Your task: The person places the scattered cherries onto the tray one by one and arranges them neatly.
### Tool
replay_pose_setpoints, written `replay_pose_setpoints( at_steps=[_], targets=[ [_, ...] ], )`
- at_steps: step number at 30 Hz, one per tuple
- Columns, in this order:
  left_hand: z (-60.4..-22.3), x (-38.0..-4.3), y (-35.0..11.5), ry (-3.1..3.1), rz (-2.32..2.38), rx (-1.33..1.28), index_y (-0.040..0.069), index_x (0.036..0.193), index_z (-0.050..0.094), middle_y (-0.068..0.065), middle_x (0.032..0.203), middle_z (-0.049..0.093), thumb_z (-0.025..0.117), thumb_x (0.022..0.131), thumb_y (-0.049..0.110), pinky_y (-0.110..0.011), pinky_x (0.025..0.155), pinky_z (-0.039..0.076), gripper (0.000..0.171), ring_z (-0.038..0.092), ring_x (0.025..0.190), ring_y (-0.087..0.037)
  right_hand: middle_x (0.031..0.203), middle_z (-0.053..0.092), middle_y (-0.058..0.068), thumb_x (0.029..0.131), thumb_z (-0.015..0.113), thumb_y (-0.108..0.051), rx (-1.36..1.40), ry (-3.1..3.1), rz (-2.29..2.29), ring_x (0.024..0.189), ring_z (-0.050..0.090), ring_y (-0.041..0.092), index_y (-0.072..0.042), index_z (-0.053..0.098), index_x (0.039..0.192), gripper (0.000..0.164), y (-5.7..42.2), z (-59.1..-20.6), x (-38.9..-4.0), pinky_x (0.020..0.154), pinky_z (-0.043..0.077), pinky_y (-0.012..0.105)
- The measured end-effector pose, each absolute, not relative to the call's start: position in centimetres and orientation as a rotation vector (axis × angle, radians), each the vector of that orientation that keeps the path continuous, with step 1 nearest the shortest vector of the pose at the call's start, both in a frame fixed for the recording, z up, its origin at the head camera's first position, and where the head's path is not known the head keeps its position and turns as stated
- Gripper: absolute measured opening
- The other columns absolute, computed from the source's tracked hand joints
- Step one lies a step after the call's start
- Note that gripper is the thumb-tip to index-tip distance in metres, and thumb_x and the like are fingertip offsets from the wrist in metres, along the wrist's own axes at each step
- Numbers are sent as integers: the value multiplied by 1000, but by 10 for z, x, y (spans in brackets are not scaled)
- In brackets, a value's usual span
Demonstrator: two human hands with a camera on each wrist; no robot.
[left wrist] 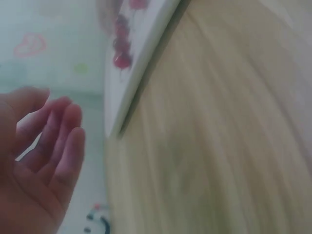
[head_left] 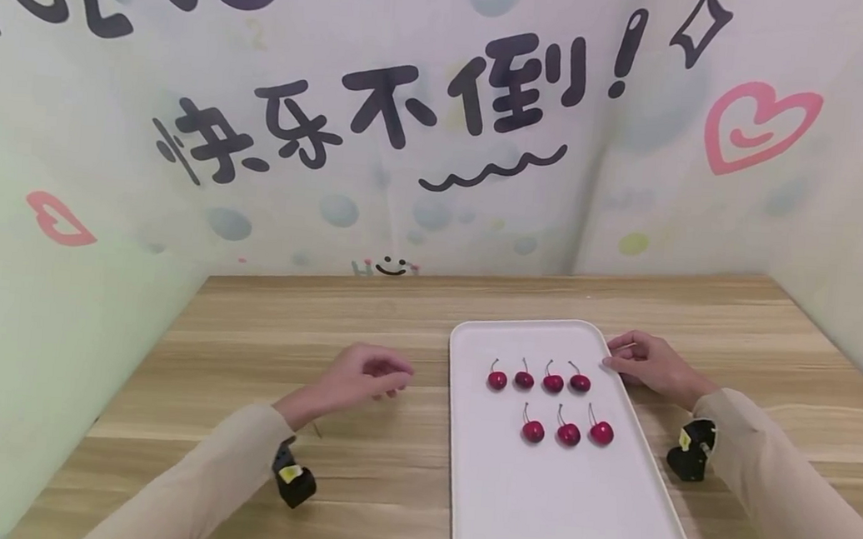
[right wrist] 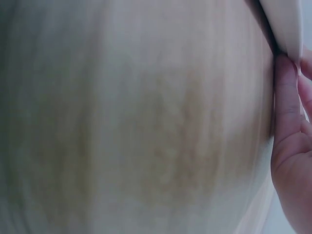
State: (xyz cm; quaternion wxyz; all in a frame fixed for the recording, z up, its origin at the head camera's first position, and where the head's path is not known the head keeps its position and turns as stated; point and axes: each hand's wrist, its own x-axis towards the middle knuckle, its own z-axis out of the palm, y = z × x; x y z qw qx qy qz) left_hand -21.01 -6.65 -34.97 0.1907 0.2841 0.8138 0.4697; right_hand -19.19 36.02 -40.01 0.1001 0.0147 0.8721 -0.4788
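Note:
A white rectangular tray (head_left: 557, 512) with a raised rim lies on the wooden table. On it are red cherries with stems: several in the far row (head_left: 553, 383) and three in the nearer row (head_left: 568, 434). My right hand (head_left: 653, 368) is at the tray's right rim near the far corner, holding the edge between thumb and fingers. The right wrist view shows the thumb (right wrist: 287, 102) against the rim. To the left of the tray, my left hand (head_left: 356, 381) hovers with loosely bent fingers and nothing in it. The left wrist view shows its fingers (left wrist: 70, 156) apart from the tray.
The wooden table (head_left: 260, 358) extends on both sides of the tray. A printed cloth wall (head_left: 376, 199) with writing and hearts rises behind the table's far edge, and walls stand at left and right. Small black cameras (head_left: 296, 481) are strapped to both wrists.

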Motion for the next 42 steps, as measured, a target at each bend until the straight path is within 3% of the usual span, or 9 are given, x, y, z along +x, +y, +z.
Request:
replay_pose_setpoints(
  at_steps=[4,11,22,32,42],
  targets=[
    [-349,-210,-96,2355,1298,807,-5,108,57,-19,98,61,56,87,17,-40,68,50,30,58,83,-29,100,57,18,84,61,-29,34,2592,-1398,88,58,22,6,42,118,52,360,-400,-193,78,48,31],
    [-359,-214,-135,2499,1199,783,-1,109,58,-10,100,61,58,86,20,-27,72,47,31,55,88,-19,102,57,18,84,60,-33,67,2616,-1353,89,58,22,4,42,118,54,362,-398,-193,81,46,35],
    [-377,-215,-164,2376,1124,789,1,115,56,-11,107,59,67,79,20,-26,76,46,43,53,94,-25,99,57,19,85,60,-26,47,2591,-1417,87,59,22,8,41,117,50,359,-399,-191,77,48,31],
    [-384,-212,-172,2323,985,820,13,101,62,-1,103,57,72,73,22,-40,84,38,31,47,98,-24,100,57,18,84,61,-29,55,2601,-1394,87,59,22,7,41,118,53,361,-401,-191,78,48,32],
    [-389,-213,-171,2366,924,906,17,90,65,2,94,53,68,77,19,-36,80,37,13,46,91,-19,101,57,18,83,61,-32,59,2618,-1363,88,58,22,5,42,118,53,359,-400,-191,80,47,34]
  ],
)
